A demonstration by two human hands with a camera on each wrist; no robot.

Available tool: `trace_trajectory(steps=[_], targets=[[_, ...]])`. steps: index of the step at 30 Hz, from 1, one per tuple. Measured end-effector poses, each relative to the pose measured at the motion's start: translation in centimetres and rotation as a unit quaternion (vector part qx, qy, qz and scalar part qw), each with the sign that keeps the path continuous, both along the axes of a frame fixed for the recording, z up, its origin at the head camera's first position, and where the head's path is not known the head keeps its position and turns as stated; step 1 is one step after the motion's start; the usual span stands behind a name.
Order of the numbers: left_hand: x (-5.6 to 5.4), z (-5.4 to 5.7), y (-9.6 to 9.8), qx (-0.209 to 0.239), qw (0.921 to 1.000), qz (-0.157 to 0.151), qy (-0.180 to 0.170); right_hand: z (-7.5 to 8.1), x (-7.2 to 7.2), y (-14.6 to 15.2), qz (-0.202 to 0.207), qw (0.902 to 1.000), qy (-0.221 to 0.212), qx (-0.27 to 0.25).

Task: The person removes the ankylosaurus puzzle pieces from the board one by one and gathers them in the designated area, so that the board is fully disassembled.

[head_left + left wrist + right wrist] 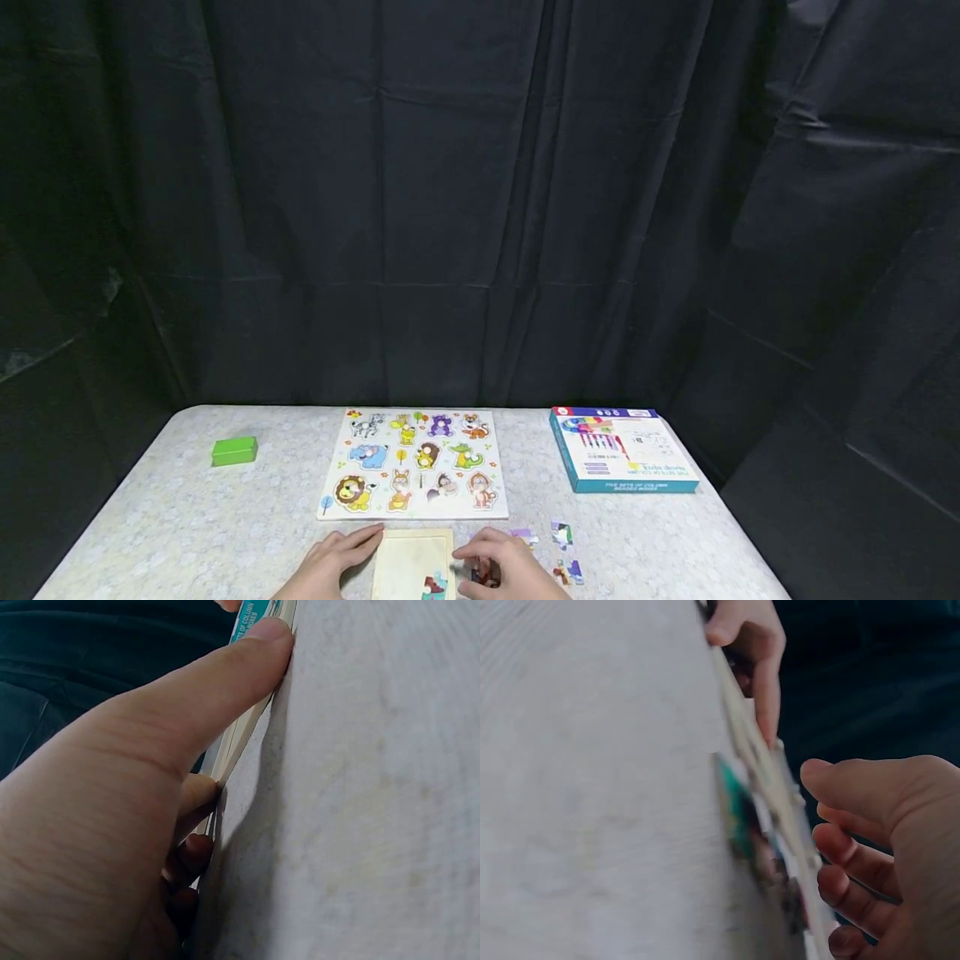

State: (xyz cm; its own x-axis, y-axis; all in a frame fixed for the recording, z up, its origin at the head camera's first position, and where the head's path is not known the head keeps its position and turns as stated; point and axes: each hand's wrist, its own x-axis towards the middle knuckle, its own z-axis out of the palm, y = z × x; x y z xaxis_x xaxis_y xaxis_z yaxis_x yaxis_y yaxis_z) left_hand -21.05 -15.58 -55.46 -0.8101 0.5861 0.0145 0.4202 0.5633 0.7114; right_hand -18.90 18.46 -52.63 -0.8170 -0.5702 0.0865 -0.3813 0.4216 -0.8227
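Observation:
In the head view a pale wooden puzzle tray (408,554) lies at the near edge of the table, with a red and teal jigsaw piece (434,586) in its lower right. My left hand (335,563) holds the tray's left side; the left wrist view shows the thumb (225,679) along its edge and other fingers curled. Right of the tray, my right hand (504,565) hovers with loosely bent fingers (851,889) and nothing between them. Dark reddish jigsaw pieces (486,572) lie below it, partly hidden by the hand.
More jigsaw pieces, such as a purple and green one (562,535), lie to the right. Behind the tray is an animal puzzle board (411,504). A teal-edged box (633,467) stands at back right, a green block (235,451) at left. Black curtain (450,208) hangs behind the table.

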Motion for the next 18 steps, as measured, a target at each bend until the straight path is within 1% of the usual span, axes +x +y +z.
trace_trajectory(steps=[5,7,9,12,16,18], targets=[[-0.1,0.0,0.0,0.002,1.0,-0.001,-0.005,-0.8,-0.2,0.2,0.033,0.9962,0.065,0.048],[-0.1,0.0,-0.1,0.001,1.0,-0.002,-0.002,-1.2,-0.3,0.4,0.046,0.9933,0.089,0.057],[-0.1,-0.1,-0.1,-0.001,1.0,-0.002,0.001,-1.6,-0.4,0.6,0.055,0.9917,0.102,0.056],[0.0,-0.2,0.0,-0.003,1.0,0.001,0.007,-1.8,-0.3,0.7,0.058,0.9898,0.119,0.053],[0.0,-0.3,0.0,0.0,0.9999,0.002,0.013,-1.9,-0.1,0.6,0.054,0.9855,0.148,0.063],[0.0,-0.2,0.0,0.004,0.9999,0.002,0.015,-1.9,-0.1,0.4,0.049,0.9843,0.155,0.069]])
